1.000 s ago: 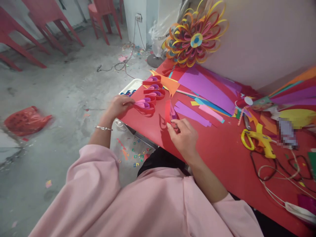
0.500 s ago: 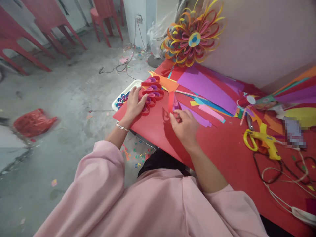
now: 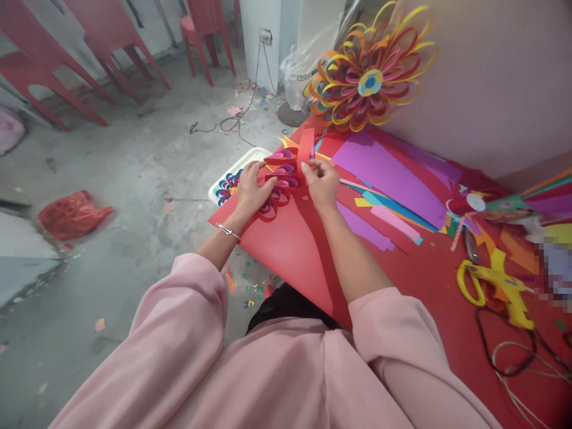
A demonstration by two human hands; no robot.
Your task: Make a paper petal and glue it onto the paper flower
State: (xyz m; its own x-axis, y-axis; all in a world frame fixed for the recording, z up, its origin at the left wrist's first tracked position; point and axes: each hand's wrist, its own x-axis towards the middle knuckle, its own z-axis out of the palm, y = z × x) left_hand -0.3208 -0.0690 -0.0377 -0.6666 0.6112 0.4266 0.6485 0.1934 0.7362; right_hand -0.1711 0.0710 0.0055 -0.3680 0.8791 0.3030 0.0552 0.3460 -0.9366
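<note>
My right hand (image 3: 325,183) pinches the lower end of a red paper loop (image 3: 306,144), which has purple paper inside it. It holds the loop upright by the right side of a cluster of red, pink and purple paper petals (image 3: 286,175) on the table. Fingers spread, my left hand (image 3: 252,192) rests against the cluster's left side and hides part of it. Behind that hand, a white tray (image 3: 213,194) at the table's corner holds a blue, white and purple paper flower (image 3: 227,183).
Purple paper sheets (image 3: 384,164) and cut strips (image 3: 386,217) lie on the red table (image 3: 286,250). To the right are a yellow glue gun (image 3: 503,286) and cords. A large paper flower (image 3: 370,82) stands at the back. Red chairs (image 3: 111,36) stand across the floor.
My right hand has moved away from me and slightly left, carrying the red loop up to the petal cluster. My left hand stays at the cluster. The whole view has shifted slightly.
</note>
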